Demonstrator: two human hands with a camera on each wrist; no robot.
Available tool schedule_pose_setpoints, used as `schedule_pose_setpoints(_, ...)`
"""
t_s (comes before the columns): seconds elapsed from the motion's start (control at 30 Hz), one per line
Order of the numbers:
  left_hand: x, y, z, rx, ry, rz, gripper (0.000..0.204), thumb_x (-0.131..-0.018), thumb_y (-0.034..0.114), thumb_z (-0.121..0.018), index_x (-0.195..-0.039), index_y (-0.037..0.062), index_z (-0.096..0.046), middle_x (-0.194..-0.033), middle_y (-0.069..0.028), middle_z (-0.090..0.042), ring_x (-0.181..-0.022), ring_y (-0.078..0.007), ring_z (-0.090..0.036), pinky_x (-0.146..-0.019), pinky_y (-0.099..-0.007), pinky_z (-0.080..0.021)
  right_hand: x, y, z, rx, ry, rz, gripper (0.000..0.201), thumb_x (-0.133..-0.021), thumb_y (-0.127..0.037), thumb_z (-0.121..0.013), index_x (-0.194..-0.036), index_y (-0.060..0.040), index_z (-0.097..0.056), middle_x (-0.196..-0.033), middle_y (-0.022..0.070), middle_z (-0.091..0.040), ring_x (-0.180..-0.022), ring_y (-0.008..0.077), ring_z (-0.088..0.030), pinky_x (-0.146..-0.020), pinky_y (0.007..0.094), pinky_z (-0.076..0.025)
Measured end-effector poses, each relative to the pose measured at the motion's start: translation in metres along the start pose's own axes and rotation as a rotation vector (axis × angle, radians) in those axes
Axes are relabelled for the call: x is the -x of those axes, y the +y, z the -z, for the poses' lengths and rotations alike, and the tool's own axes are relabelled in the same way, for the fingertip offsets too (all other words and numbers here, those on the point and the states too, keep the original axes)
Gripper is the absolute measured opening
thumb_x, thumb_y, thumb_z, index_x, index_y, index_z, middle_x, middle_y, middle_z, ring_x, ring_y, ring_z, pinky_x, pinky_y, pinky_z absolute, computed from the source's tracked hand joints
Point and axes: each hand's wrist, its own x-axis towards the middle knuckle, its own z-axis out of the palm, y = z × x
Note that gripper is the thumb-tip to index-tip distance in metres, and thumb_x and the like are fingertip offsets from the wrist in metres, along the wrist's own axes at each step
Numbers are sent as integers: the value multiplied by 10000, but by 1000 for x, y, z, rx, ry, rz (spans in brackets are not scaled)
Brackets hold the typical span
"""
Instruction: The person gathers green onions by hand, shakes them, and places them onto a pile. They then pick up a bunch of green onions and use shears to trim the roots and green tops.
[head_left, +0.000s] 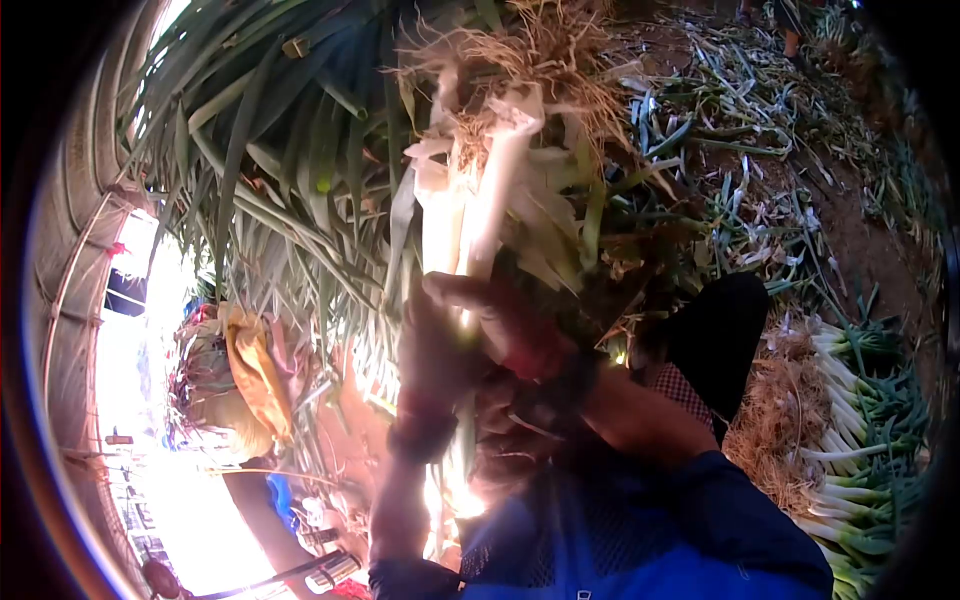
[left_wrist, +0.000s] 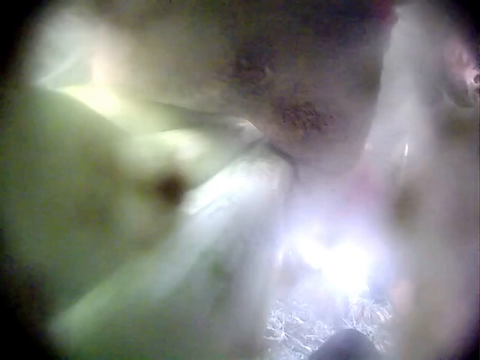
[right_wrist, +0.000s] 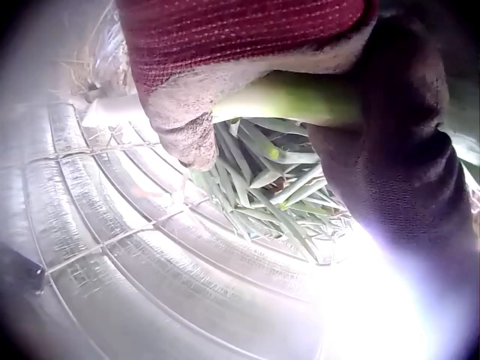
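White glare is blurring the leek stalks point(head_left: 490, 205) as we are clamping our left hand's point(head_left: 435, 350) and right hand's point(head_left: 515, 325) fingers round them, hiding their middles.

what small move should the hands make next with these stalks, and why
Probably the right hand should ease toward the ragged pale leaves and peel one away: they flare loosely beside the white stalks, and the left hand seems placed to steady the bunch.
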Motion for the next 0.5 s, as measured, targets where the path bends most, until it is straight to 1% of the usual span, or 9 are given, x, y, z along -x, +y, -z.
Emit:
schedule_pose_setpoints(0.07, -6, 6, -3, -63, -20, 54, 1037, -670, 335, -933, -1484, 16, -376, -1207, -222, -672, -1072, -408, -690, -881, -451, -574, -10, 2, 14, -36, 14, 1, 389, -932, -141, -751, -1285, -2, -665, -1184, 80, -707, -1107, 177, -645, -1040, 363, -471)
schedule_pose_setpoints(0.13, -9, 12, -6, -120, -49, 108, 1014, -683, 352, -920, -1474, 7, -387, -1162, -224, -696, -1023, -408, -710, -840, -453, -587, -23, 5, 32, -245, -17, -68, 517, -948, -164, -750, -1408, 5, -585, -1249, 85, -699, -1202, 181, -629, -1097, 361, -451)
schedule_pose_setpoints(0.17, -8, 14, -8, -98, -32, 56, 1025, -674, 360, -922, -1474, 1, -392, -1152, -229, -699, -1022, -405, -712, -834, -455, -588, -19, -5, 33, -96, 9, 81, 591, -991, -259, -707, -1482, 3, -511, -1306, 75, -673, -1258, 187, -606, -1134, 361, -432)
schedule_pose_setpoints(0.2, -8, 16, -10, -76, -15, 5, 1035, -665, 368, -923, -1474, -5, -397, -1142, -234, -703, -1020, -403, -713, -829, -458, -590, -17, -15, 34, -94, 17, 90, 591, -991, -259, -707, -1482, 3, -511, -1306, 75, -673, -1258, 187, -606, -1134, 361, -432)
schedule_pose_setpoints(0.3, -14, 21, -10, -43, -103, 44, 1042, -623, 326, -930, -1458, -14, -409, -1124, -234, -706, -992, -406, -718, -822, -463, -597, -22, -52, 29, -108, -52, 344, 540, -1026, -433, -638, -1373, -22, -590, -1281, 63, -657, -1170, 189, -631, -1052, 382, -493)
schedule_pose_setpoints(0.33, -16, 22, -9, -29, -142, 64, 1046, -602, 305, -934, -1451, -18, -415, -1114, -233, -707, -978, -408, -720, -819, -466, -601, -25, -63, 30, -106, -49, 352, 540, -1026, -433, -638, -1373, -22, -590, -1281, 63, -657, -1170, 189, -631, -1052, 382, -493)
schedule_pose_setpoints(0.4, -16, 7, -14, -100, -146, 24, 1022, -592, 278, -932, -1440, 0, -433, -1120, -221, -710, -983, -404, -720, -829, -467, -604, -32, -80, 33, -234, -56, 449, 481, -1000, -485, -667, -1243, -72, -638, -1133, 53, -682, -1047, 176, -657, -946, 375, -541)
schedule_pose_setpoints(0.43, -16, 8, -13, -130, -187, 46, 1022, -589, 275, -932, -1440, 2, -435, -1116, -220, -710, -979, -405, -720, -825, -472, -606, -35, -86, 39, -234, -55, 448, 481, -1000, -485, -667, -1243, -72, -638, -1133, 53, -682, -1047, 176, -657, -946, 375, -541)
schedule_pose_setpoints(0.5, -17, 8, -13, -160, -231, 65, 1022, -587, 273, -932, -1439, 4, -436, -1113, -219, -710, -976, -407, -719, -821, -476, -607, -40, -96, 57, -304, 5, 427, 481, -963, -537, -695, -1173, -107, -648, -1020, 34, -680, -929, 168, -661, -841, 358, -564)
